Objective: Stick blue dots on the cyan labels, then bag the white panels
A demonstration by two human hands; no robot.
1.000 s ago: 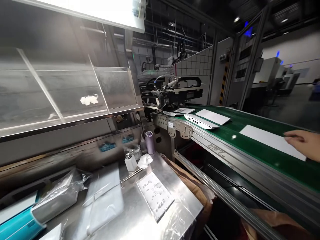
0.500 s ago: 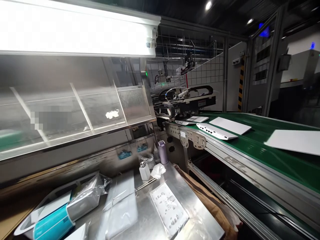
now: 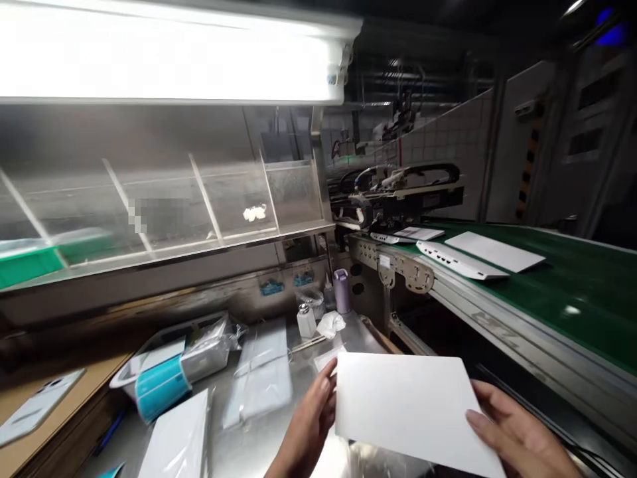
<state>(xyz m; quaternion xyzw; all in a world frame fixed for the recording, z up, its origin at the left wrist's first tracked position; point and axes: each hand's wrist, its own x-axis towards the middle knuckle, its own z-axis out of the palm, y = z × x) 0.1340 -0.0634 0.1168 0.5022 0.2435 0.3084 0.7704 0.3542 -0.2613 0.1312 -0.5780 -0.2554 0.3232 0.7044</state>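
A plain white rectangular panel (image 3: 405,405) is held level above the steel bench, between both hands. My left hand (image 3: 313,415) grips its left edge, fingers closed along the side. At the right edge my right hand (image 3: 512,425) has its thumb on the top face and fingers around the side. The panel's underside is hidden. Below it, clear plastic (image 3: 383,458) shows on the bench. On the green conveyor belt (image 3: 597,299) lie a white casing with a row of ports (image 3: 455,259) and another flat white panel (image 3: 495,251).
Standing on the bench are a white pump bottle (image 3: 306,322), a crumpled tissue (image 3: 331,324) and a purple bottle (image 3: 342,290). Plastic-wrapped white sheets (image 3: 263,378), a tray with a blue label roll (image 3: 162,388) and a phone (image 3: 42,405) are leftward. A lamp (image 3: 174,60) hangs overhead.
Both hands have come into view with a white panel between them. The large white panel at the belt's right is gone from there. The view has turned left.
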